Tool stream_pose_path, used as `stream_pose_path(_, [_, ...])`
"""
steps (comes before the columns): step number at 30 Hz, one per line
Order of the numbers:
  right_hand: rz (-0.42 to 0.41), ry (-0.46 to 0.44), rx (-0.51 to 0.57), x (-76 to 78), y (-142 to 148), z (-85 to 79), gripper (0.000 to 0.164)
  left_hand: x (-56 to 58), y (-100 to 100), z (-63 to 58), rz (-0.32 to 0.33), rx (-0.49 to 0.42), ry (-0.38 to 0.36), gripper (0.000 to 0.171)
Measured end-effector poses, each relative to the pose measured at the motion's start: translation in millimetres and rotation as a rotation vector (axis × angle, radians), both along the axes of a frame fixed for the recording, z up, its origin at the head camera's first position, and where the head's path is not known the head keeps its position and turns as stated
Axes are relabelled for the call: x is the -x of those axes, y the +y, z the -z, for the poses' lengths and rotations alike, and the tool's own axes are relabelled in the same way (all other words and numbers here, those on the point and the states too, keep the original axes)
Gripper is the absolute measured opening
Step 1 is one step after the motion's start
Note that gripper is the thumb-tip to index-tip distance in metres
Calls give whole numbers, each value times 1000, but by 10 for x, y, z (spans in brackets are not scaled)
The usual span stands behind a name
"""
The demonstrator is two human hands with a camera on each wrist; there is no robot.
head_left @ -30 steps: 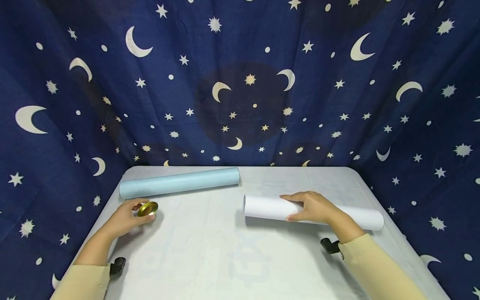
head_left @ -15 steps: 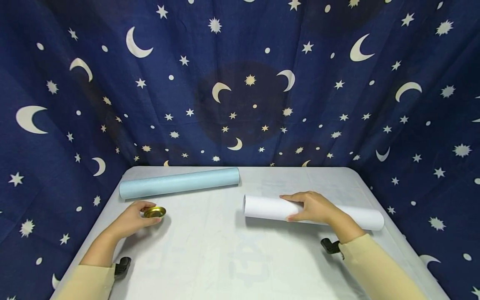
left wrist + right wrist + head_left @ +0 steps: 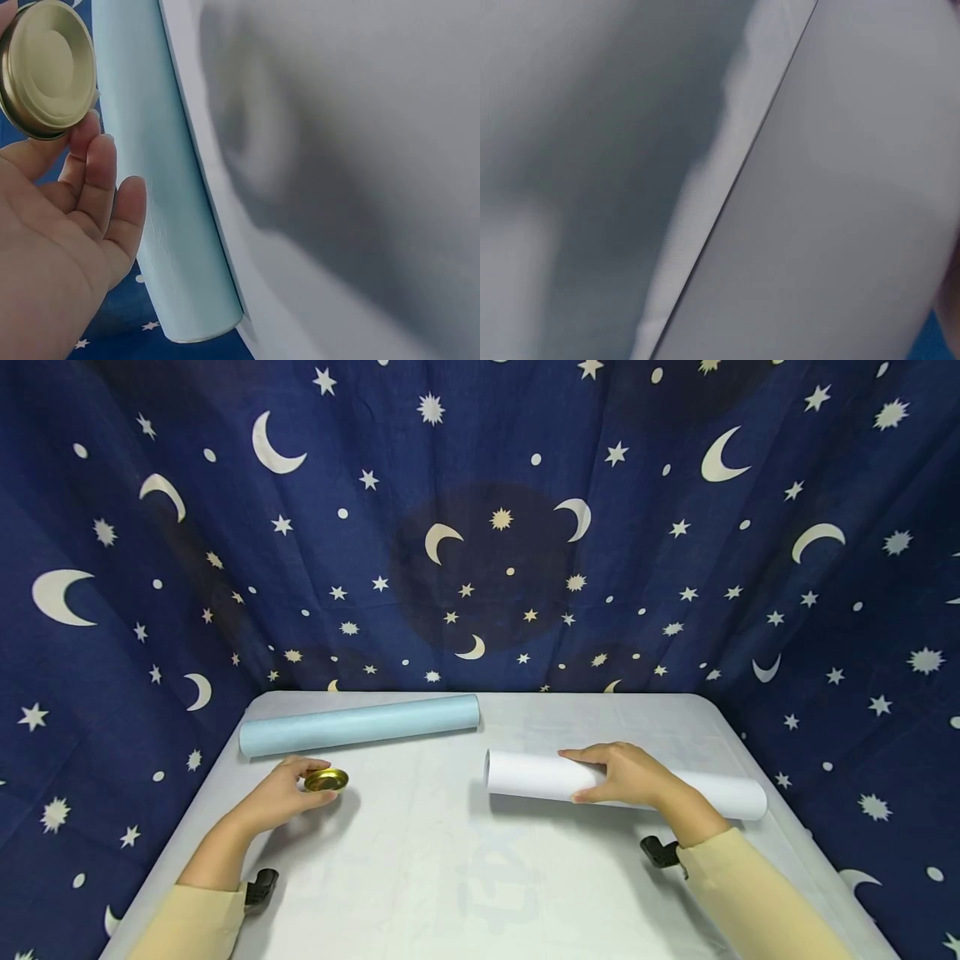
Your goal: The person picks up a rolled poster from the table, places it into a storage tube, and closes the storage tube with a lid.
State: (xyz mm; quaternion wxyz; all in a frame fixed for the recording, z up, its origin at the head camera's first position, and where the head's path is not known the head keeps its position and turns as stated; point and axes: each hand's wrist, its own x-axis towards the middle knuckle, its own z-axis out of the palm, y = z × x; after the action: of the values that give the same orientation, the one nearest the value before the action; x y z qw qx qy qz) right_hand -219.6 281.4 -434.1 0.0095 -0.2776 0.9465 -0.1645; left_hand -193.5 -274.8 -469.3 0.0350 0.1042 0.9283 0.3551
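Observation:
My left hand point(image 3: 277, 795) holds a round gold jar lid point(image 3: 326, 780) by its rim, raised over the table, hollow side up. In the left wrist view the lid point(image 3: 51, 66) shows its ridged underside or top; which face cannot be told. The other fingers point(image 3: 97, 176) of that hand are loosely bent below it. On the right, my right hand point(image 3: 633, 781) grips a roll of white paper point(image 3: 525, 774) from above, thumb on the near side and fingers on the far side. The white roll point(image 3: 817, 210) fills much of the right wrist view, where the hand is nearly hidden.
A light blue roll point(image 3: 360, 727) lies at the back left of the white-covered table point(image 3: 420, 868), just beyond my left hand. A dark blue curtain point(image 3: 495, 460) with moons and stars encloses the back and sides.
My left hand has moved to the right with the jar lid, which has turned from tilted to nearly level. The right hand and both rolls have stayed in place.

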Motion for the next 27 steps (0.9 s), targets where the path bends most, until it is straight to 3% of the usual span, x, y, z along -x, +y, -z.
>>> stream_pose_path(8, [3, -6, -2, -16, -31, -23, 77, 57, 128, -2, 33, -52, -35, 62])
stream_pose_path(27, [-24, 11, -1, -28, -120, -66, 77, 168, 665, -107, 116, -159, -32, 61])
